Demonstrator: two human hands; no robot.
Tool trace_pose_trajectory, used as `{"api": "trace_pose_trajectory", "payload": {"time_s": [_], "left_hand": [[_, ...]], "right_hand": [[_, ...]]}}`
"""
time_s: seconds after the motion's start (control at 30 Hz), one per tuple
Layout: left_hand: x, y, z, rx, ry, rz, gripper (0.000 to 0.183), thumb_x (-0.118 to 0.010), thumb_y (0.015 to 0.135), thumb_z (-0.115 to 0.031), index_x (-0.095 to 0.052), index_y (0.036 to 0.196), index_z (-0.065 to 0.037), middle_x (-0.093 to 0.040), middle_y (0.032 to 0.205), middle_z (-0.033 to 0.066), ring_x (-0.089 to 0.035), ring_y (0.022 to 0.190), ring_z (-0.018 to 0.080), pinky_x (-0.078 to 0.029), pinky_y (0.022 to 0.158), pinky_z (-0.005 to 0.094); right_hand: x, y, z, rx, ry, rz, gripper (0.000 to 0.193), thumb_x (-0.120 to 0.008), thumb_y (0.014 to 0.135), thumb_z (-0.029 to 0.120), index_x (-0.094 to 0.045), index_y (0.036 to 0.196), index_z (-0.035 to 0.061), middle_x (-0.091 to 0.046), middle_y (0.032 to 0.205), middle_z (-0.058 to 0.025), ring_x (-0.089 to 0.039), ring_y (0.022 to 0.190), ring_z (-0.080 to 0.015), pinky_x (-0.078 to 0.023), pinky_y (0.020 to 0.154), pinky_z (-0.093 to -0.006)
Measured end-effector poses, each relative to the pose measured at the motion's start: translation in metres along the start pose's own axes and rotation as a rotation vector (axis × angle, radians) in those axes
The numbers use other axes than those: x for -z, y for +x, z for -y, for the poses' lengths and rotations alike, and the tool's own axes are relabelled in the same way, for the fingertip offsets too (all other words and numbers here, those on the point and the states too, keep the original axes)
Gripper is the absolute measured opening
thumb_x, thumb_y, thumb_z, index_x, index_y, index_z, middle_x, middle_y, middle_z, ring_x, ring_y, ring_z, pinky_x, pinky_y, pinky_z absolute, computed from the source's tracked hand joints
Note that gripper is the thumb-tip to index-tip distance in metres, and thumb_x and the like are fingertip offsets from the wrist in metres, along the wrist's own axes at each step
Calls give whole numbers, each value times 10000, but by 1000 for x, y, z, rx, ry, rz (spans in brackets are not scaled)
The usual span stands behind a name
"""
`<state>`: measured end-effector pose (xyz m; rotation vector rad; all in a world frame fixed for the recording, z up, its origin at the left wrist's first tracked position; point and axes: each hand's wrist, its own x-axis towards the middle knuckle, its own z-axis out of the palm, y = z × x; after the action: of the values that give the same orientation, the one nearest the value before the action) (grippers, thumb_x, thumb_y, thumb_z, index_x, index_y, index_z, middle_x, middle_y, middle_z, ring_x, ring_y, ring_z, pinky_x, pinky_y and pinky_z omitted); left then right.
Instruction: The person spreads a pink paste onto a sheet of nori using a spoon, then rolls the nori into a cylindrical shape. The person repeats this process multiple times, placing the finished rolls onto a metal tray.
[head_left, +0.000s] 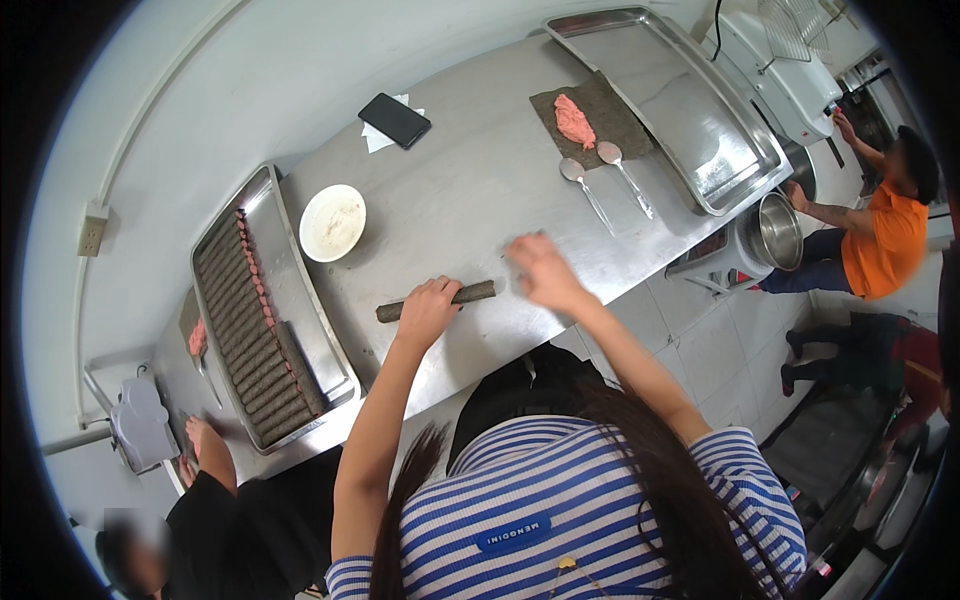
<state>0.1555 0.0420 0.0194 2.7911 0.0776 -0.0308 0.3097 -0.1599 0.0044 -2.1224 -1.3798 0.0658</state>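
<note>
Bending over the steel table (455, 190), we had our left hand (428, 308) closed over a dark seaweed roll (478, 291), its fingers wrapped on top and its thumb on the near side. The roll lay on the table in front of us, its right end sticking out past our fingers. Our right hand (543, 272), blurred, hung just beyond that end with its fingers loosely spread; we saw nothing in it.

To our left stood a metal tray (293, 272) with a row of finished rolls (245, 330), pink showing at their right ends. A white bowl (322, 240) stood between that tray and our roll, and farther back a black phone (395, 121) lay on white paper (376, 140). On the far right, pink paste (573, 122) sat on a dark sheet (622, 128), near two spoons (610, 153) and another metal tray (690, 110). Beyond the table's right end, we saw a co-worker in orange (885, 240).
</note>
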Motion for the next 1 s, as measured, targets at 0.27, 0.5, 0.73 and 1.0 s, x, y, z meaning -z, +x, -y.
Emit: {"api": "trace_pose_trajectory", "payload": {"time_s": [0.27, 0.5, 0.73, 1.0], "left_hand": [[5, 5, -6, 7, -15, 2, 278, -710, 746, -140, -610, 1003, -102, -602, 936, 71, -612, 875, 280, -503, 760, 407], [1, 3, -12, 14, -28, -47, 282, -731, 738, -179, -609, 979, -98, -606, 942, 45, -604, 887, 243, -496, 769, 378], [-9, 11, -20, 29, -119, -60, 309, -721, 755, -189, -626, 1036, -101, -613, 976, 49, -603, 901, 261, -497, 793, 393], [-14, 11, -21, 74, -171, -79, 290, -733, 742, -174, -652, 1009, -93, -630, 980, 46, -605, 926, 251, -507, 801, 383]], "right_hand": [[38, 38, -115, -658, -314, -238, 221, -597, 803, 70, -634, 1014, 16, -575, 1074, -154, -541, 1045, -337, -460, 862, -428], [45, 18, -66, -504, -104, -56, 186, -554, 797, 83, -685, 928, 88, -669, 830, -183, -644, 788, -369, -501, 702, -468], [54, 1, 28, -385, -103, 428, 156, -576, 745, 87, -719, 804, 75, -665, 775, -199, -660, 769, -379, -525, 685, -463], [48, 47, 65, -308, -200, 534, 101, -621, 701, 67, -699, 737, 14, -664, 775, -206, -668, 783, -365, -531, 669, -439]]}}
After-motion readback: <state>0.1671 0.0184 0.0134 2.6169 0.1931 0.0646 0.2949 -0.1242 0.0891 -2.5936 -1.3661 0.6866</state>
